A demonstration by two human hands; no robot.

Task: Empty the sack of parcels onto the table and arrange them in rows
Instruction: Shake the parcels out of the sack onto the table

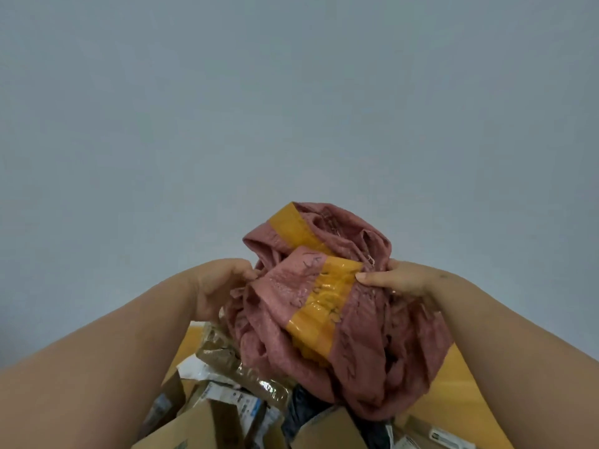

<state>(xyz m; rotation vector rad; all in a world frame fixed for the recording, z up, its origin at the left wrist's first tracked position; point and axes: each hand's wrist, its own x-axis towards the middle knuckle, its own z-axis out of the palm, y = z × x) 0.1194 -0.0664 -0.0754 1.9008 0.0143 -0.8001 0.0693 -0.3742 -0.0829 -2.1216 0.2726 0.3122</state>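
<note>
A crumpled pink woven sack (353, 332) with yellow tape strips is held up in front of me, above the table. My left hand (217, 286) grips its left side and my right hand (398, 278) pinches its right edge at the tape. Below the sack lies a heap of parcels (227, 406): brown cardboard boxes, a tan padded envelope (227, 358) and a dark plastic bag (304, 413). The sack's mouth hangs down over the heap and hides part of it.
The wooden table (453, 390) shows as yellow-brown patches beside the heap. A plain grey wall (291, 108) fills the upper view. More labelled boxes (434, 435) lie at the bottom right.
</note>
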